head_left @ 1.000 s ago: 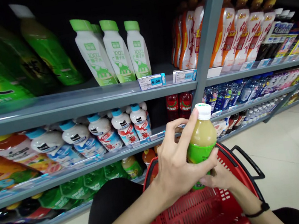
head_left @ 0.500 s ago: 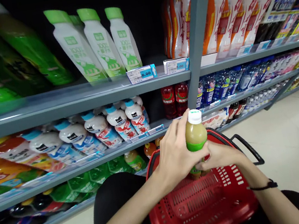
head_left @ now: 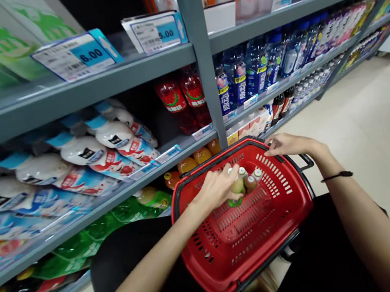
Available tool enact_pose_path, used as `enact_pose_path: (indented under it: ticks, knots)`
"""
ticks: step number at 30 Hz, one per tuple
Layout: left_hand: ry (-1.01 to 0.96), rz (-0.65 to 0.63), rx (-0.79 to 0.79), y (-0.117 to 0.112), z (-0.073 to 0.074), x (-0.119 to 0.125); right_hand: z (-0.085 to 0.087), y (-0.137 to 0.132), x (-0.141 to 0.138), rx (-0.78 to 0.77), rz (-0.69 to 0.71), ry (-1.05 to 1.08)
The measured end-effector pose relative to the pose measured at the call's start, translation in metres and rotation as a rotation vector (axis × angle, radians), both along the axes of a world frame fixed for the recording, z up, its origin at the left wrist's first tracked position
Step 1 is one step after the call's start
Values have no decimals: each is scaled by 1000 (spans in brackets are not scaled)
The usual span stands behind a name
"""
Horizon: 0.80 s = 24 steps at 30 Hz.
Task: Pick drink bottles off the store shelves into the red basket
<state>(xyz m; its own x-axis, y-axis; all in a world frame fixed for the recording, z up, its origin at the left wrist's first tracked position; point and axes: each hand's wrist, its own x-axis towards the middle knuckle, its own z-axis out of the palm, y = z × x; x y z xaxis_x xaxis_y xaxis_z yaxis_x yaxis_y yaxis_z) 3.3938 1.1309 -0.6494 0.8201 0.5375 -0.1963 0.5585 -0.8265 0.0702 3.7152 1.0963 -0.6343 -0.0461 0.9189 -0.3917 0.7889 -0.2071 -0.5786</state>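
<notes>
A red shopping basket [head_left: 295, 209] rests on my lap in front of the drink shelves. My left hand [head_left: 213, 190] reaches down into it, fingers closed around a small juice bottle [head_left: 238, 186] with a green label and white cap, standing upright on the basket floor. Two more small bottles [head_left: 253, 178] stand right beside it against the far wall. My right hand [head_left: 286, 144], a black band on its wrist, lies on the basket's far rim with fingers stretched flat and holds nothing.
Grey shelves [head_left: 94, 83] run along the left and back, packed with white yoghurt bottles [head_left: 80, 152], red watermelon drinks [head_left: 181, 98] and blue bottles [head_left: 253, 69]. A grey upright post [head_left: 206, 64] stands just behind the basket. Pale tiled floor [head_left: 379, 110] stretches to the right.
My left hand has lowered the juice bottle from above the basket down onto its floor. My right hand has let go of the bottle and moved to the basket's rim. The view has tilted downward.
</notes>
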Motion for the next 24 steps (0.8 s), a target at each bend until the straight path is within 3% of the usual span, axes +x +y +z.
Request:
enact_pose_path:
  ticks: [5, 9, 13, 24]
  knots:
    - [131, 8, -176, 6, -98, -6, -8, 5, 5, -46, -11, -96]
    - [181, 116, -212, 5, -153, -15, -11, 12, -1, -83, 9, -118]
    - [192, 204, -217, 6, -182, -19, -17, 15, -3, -91, 24, -120]
    - [212, 225, -195, 9, -225, -14, -30, 12, 2, -100, 13, -150]
